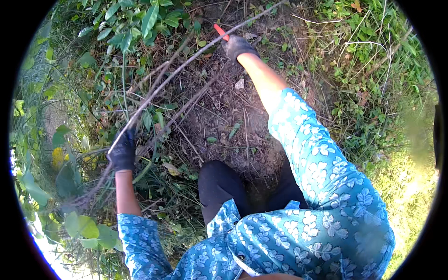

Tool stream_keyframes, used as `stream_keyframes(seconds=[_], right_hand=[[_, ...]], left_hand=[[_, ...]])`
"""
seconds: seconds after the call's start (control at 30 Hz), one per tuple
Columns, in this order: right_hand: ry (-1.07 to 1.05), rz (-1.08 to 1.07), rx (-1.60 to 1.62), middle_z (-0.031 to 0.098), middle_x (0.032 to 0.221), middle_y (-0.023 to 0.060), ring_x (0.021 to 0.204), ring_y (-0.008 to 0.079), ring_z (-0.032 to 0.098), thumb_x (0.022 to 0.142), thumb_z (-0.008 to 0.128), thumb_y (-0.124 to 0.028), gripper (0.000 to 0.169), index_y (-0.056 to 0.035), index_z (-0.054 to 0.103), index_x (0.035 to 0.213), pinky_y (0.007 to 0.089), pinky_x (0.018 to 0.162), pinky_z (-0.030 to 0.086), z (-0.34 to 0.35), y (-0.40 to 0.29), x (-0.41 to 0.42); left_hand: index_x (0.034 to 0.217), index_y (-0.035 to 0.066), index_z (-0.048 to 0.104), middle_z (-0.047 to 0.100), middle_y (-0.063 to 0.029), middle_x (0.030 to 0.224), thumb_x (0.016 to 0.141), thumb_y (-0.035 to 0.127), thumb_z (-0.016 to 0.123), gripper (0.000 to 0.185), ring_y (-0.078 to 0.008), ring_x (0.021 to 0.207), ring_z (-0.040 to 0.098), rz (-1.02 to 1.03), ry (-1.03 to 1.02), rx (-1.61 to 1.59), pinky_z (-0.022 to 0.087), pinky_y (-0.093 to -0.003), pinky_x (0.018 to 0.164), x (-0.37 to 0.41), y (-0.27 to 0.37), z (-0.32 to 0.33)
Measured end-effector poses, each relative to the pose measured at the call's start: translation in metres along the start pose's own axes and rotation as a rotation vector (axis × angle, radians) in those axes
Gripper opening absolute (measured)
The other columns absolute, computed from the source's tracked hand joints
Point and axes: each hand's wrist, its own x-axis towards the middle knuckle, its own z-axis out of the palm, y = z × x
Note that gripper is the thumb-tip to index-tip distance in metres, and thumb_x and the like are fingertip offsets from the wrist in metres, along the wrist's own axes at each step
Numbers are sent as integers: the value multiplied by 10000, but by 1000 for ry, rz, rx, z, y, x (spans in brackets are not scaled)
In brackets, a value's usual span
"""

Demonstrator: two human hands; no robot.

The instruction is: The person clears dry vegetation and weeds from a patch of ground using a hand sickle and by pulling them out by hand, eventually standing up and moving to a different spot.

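Observation:
My left hand (123, 151), in a dark work glove, is closed around a long, thin woody stem (206, 48). The stem slants from beyond the far edge of the view down past the glove, where its lower end turns into blurred twigs at the left. Farther ahead, my right hand (239, 48), gloved as well, grips a tool with a red handle (220, 30). The rest of that tool is hidden, so its kind is unclear. The stem crosses close to the red part; whether they touch I cannot tell.
Bare soil with dry litter (224, 119) lies before my knees (222, 185). More dry stems (189, 103) slant across it. A broad-leaved green shrub (140, 24) grows at the upper left. Tangled vines and leaves (80, 227) fill the left side; grass and weeds (364, 70) cover the right.

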Motion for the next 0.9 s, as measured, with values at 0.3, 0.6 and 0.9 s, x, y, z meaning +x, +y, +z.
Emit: stream_keyframes(seconds=[0.3,0.6,0.9], right_hand=[[-255,114,89,592,780,273,743,431,592,885,532,-333,348,11,534,940,485,631,456,17,83,-278],[-352,525,902,459,623,-2,442,130,470,930,518,-243,146,-102,478,933,308,340,407,48,108,-342],[-670,104,746,510,598,-4,476,89,512,921,544,-238,179,-67,498,951,317,408,409,36,24,-402]], left_hand=[[1208,123,532,583,-130,1144,869,403,490,442,-314,982,577,313,-12,438,445,-438,812,-84,-195,5],[1214,156,517,556,-85,1142,791,418,574,500,-270,935,548,165,51,264,402,-427,822,-140,-158,5],[873,178,632,622,-34,879,780,200,555,122,-215,885,598,16,226,461,449,-380,738,-161,-318,18]])
